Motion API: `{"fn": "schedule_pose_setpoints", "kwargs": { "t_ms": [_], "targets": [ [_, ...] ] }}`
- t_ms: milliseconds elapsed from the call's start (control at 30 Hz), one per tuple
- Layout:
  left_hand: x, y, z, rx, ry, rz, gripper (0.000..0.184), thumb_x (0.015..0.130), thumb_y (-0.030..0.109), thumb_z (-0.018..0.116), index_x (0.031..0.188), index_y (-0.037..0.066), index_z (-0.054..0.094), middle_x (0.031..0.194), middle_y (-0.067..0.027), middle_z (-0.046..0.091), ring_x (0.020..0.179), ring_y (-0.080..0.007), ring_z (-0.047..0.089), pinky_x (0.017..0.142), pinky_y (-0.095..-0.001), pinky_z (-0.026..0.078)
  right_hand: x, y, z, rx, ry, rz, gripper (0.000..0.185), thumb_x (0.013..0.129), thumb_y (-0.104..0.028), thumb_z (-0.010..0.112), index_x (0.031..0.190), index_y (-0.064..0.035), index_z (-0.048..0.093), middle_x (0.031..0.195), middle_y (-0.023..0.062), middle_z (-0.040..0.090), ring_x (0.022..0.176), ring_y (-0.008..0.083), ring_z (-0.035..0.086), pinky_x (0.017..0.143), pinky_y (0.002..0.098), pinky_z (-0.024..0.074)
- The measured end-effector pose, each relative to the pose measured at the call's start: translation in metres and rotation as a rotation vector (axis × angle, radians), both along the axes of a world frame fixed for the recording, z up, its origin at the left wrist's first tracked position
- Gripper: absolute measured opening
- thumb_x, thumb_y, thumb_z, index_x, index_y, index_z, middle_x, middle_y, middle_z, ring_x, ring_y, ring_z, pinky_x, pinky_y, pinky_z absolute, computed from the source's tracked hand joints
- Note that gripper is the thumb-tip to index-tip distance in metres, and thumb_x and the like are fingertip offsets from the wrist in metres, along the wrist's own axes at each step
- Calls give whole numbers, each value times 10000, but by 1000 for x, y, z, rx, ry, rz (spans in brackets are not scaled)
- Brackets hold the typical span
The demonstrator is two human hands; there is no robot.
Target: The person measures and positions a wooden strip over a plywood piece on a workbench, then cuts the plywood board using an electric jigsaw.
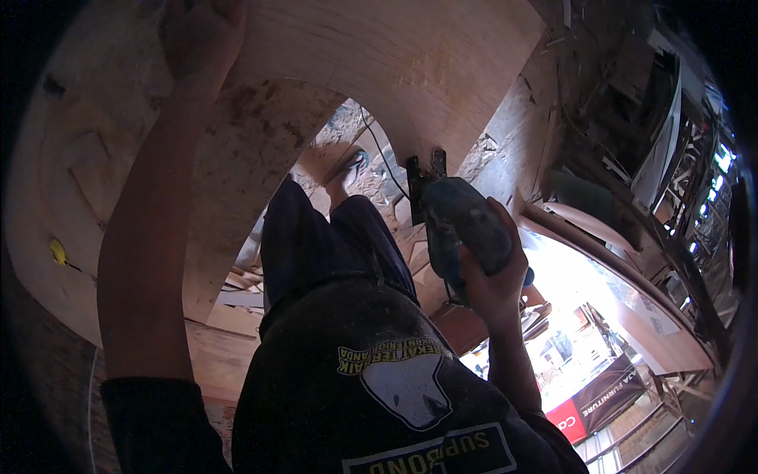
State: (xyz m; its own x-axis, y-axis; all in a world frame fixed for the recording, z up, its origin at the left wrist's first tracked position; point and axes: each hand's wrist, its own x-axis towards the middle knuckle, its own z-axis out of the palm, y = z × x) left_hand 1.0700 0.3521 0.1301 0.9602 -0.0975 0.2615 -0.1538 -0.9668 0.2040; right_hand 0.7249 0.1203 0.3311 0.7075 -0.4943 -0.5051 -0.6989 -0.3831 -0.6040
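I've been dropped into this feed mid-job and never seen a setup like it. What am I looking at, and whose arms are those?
There is no robot here: these are a person's own bare arms. The single picture comes from a camera worn on the head and aimed downward, so the wearer's dark shirt fills the bottom, its lettering upside down. The right hand grips a bluish power tool beside a wooden sheet. The left hand is at the top, over the wood; it is too dim to tell whether it presses or holds anything. On the wooden surface at the left lies a small yellow thing, too small to name surely.
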Motion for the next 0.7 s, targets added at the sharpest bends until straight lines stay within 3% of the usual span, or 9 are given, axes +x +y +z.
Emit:
{"fn": "schedule_pose_setpoints", "kwargs": {
  "t_ms": [700],
  "targets": [
    [-1,-4,0,8,-9,22,681,986,451,603,1468,-23,522,1471,-315,490,1366,-454,466,1167,-492,387,10,-2,-2,11,24,-18,661,852,-37,687,1487,-46,502,1284,234,691,1214,317,679,1058,424,519]
  ]
}}
